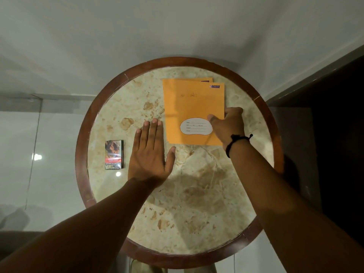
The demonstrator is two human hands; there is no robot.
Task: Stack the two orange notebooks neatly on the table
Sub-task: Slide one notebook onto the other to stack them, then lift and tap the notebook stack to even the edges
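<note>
Two orange notebooks lie one on the other at the far right of the round table (82,134). The top notebook (193,107) has a white label near its front edge. Only a thin strip of the lower notebook (204,79) shows past the far edge. My right hand (226,125) grips the top notebook's right edge, thumb on the cover by the label. My left hand (149,152) lies flat on the marble, fingers together, fingertips beside the stack's left edge, holding nothing.
A small printed box (114,154) lies on the table left of my left hand. The table has a marble top and a raised brown wooden rim. A glossy pale floor lies around it, and a dark area (334,134) borders the right.
</note>
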